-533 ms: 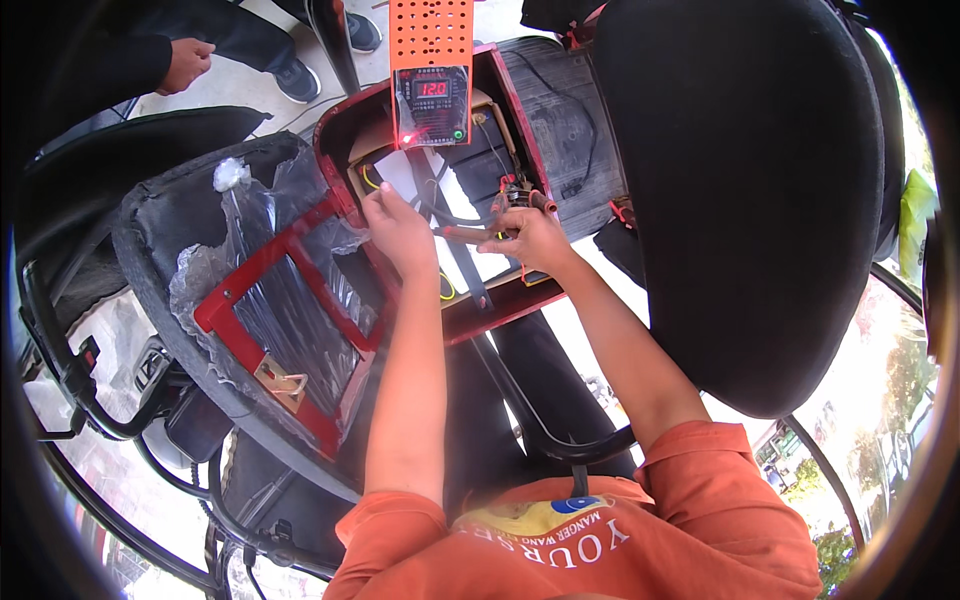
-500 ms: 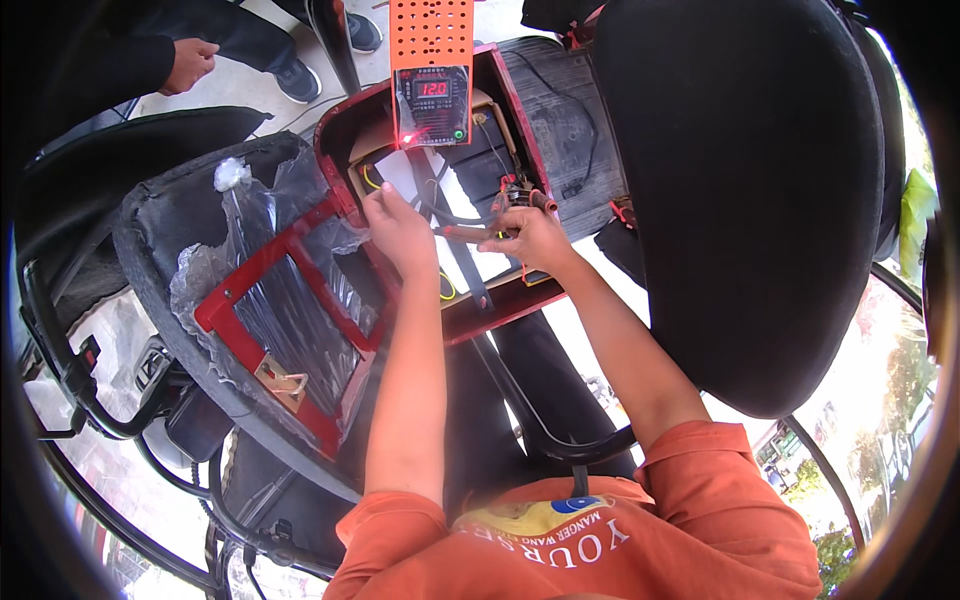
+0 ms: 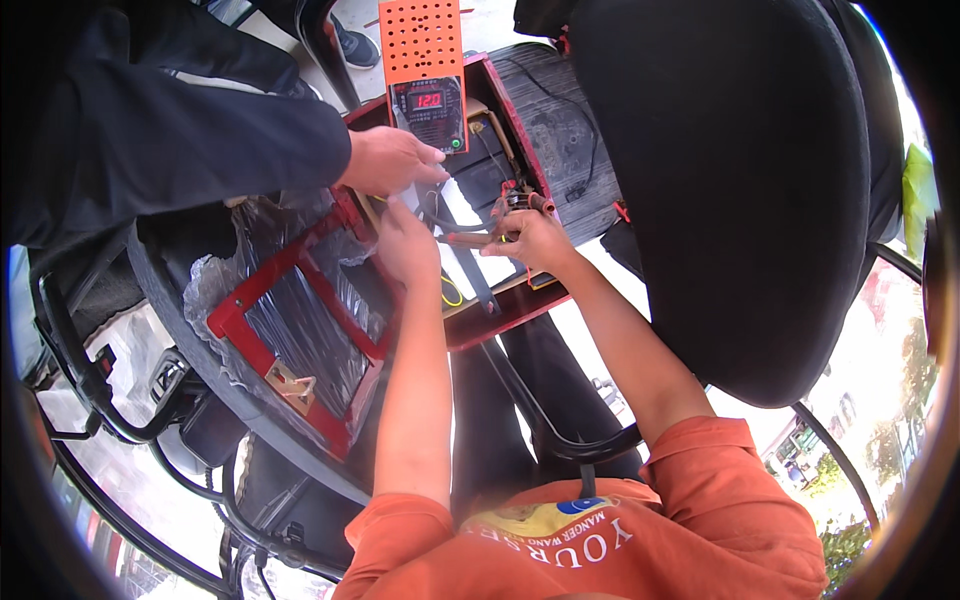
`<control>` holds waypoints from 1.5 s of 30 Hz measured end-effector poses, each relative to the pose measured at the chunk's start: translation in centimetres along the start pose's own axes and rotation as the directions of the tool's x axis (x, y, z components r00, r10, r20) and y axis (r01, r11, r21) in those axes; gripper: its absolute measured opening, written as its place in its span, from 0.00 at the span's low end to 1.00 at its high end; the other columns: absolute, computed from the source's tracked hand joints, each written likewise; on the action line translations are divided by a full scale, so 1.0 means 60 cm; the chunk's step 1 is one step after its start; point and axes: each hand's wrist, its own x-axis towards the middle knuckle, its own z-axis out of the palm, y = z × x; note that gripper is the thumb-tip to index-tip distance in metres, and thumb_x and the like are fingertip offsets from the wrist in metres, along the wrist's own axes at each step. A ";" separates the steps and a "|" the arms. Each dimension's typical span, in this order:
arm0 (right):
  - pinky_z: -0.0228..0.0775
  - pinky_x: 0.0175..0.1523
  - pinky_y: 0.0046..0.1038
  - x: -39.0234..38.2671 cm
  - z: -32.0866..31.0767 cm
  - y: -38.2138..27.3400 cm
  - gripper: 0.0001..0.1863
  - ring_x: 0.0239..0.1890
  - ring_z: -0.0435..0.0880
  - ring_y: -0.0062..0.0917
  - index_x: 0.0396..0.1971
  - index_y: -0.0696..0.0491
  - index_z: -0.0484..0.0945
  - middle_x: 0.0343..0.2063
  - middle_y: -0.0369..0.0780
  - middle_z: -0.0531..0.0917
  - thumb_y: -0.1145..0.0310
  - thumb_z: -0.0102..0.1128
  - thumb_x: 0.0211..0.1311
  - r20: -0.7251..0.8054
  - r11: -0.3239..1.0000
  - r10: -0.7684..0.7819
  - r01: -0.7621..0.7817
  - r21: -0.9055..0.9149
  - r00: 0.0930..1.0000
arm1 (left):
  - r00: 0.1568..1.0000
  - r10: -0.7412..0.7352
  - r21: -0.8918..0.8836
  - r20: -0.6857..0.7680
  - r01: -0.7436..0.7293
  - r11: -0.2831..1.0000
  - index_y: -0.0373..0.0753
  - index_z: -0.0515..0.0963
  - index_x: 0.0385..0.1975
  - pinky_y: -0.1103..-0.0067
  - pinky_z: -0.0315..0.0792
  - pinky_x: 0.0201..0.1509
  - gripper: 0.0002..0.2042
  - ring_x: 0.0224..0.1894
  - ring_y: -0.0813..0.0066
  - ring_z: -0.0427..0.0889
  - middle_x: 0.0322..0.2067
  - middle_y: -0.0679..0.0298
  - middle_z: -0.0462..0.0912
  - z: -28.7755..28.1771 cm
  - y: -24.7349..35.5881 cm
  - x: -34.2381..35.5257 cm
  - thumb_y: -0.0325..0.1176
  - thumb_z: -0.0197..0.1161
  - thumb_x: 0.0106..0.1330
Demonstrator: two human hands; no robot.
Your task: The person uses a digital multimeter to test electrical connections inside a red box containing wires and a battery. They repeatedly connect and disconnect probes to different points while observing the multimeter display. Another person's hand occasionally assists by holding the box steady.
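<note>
My right hand (image 3: 532,240) grips a brownish clamp or tool (image 3: 468,239) above an open red box (image 3: 510,301) holding black batteries (image 3: 488,155), wires and a white sheet. My left hand (image 3: 408,240) is at the box's left side, fingers curled, what they hold unclear. An orange device (image 3: 420,38) with a red lit display lies across the box's back. A co-worker's hand (image 3: 393,160) reaches in just above my left hand, below the device.
A black seat (image 3: 740,200) fills the right. A red hinged frame (image 3: 250,295) with torn plastic lies left. The co-worker's dark sleeve (image 3: 220,160) crosses the upper left. Black metal bars (image 3: 135,425) line the lower left.
The co-worker's arm has come from the upper-left edge into the box area. My left hand has moved slightly down and right; my right hand stays nearly in place.
</note>
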 end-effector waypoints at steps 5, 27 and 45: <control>0.69 0.45 0.27 0.002 0.006 0.010 0.19 0.30 0.80 0.27 0.29 0.50 0.88 0.26 0.35 0.84 0.51 0.78 0.44 -0.054 0.992 -0.080 0.074 -0.103 0.995 | 0.995 0.083 0.045 -0.052 -0.081 0.996 0.29 0.81 0.24 0.60 0.70 0.39 0.35 0.28 0.49 0.81 0.18 0.53 0.82 0.009 -0.018 0.007 0.56 0.37 0.74; 0.75 0.41 0.33 0.006 -0.001 0.006 0.25 0.32 0.84 0.32 0.30 0.45 0.87 0.25 0.36 0.84 0.39 0.74 0.42 -0.007 0.991 -0.003 0.002 -0.133 1.000 | 0.993 0.118 0.021 0.016 -0.119 0.993 0.25 0.78 0.22 0.55 0.68 0.36 0.34 0.27 0.41 0.79 0.19 0.44 0.79 0.001 -0.006 0.001 0.51 0.38 0.74; 0.69 0.51 0.30 0.000 -0.008 -0.009 0.21 0.33 0.80 0.32 0.30 0.49 0.88 0.22 0.38 0.82 0.48 0.78 0.44 -0.041 0.995 -0.009 0.005 -0.096 0.999 | 0.986 0.166 -0.025 -0.021 -0.167 0.986 0.24 0.77 0.20 0.58 0.68 0.32 0.33 0.23 0.47 0.78 0.16 0.47 0.78 0.011 -0.023 0.008 0.50 0.39 0.75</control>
